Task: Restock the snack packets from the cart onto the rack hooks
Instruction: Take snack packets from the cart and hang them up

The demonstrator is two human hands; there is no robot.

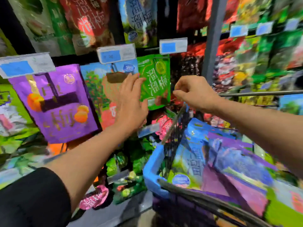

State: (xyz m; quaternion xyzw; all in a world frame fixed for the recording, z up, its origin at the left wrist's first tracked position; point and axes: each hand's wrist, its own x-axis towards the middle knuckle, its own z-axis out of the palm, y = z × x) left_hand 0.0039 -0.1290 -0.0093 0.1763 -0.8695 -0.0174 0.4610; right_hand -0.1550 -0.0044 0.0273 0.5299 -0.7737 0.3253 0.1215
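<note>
Hanging one green packet (pixel 154 81), left grip (pixel 131 102) flat against it, right grip (pixel 195 92) curled, contents unclear.

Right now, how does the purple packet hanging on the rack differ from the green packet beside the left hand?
The glossy purple foil packet is larger and hangs untouched at the left; the smaller green plastic packet hangs further right, and the left hand lies against its edge with straight fingers. The purple packet shows orange fruit pictures; the green packet shows white characters. Both hang under blue price tags.
</note>
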